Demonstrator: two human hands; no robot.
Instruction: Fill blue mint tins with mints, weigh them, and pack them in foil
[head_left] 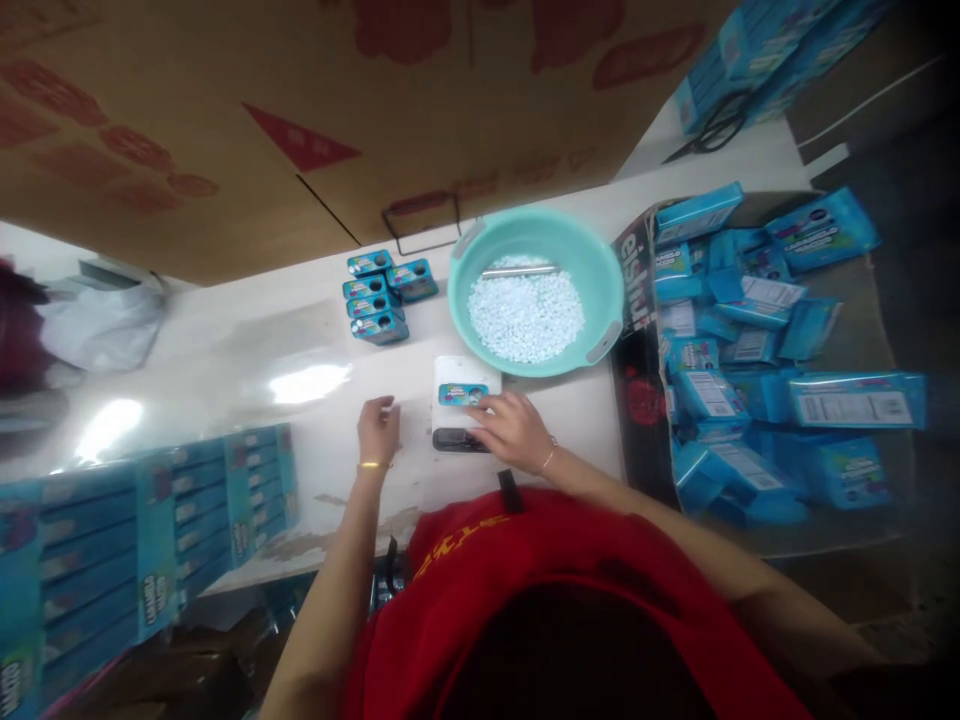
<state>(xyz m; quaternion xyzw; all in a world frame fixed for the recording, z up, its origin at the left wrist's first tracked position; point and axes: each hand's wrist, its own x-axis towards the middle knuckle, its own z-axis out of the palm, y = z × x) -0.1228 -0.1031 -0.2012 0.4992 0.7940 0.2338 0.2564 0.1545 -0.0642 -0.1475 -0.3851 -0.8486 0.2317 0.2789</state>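
Note:
My right hand [517, 430] has its fingertips closed on the right end of a small blue printed box [453, 394]. The box lies across a white digital scale [444, 420] with a dark display strip at its near edge. To the left of the scale, my left hand [379, 430] rests over the table with its fingers curled in and nothing visible in them. A turquoise basin [536, 225] stands beyond the scale, holding small pale pellets [525, 318] and a metal scoop-like bar [519, 270]. Several similar small boxes [379, 325] with dark round openings stand upright behind my left hand.
A carton [637, 400] heaped with blue boxes [750, 350] stands at the right. Large cardboard boxes [450, 120] wall off the back. Stacked blue packs [150, 540] line the left front edge. Black scissors [720, 125] lie at the far right. Clear plastic covers the table's left part.

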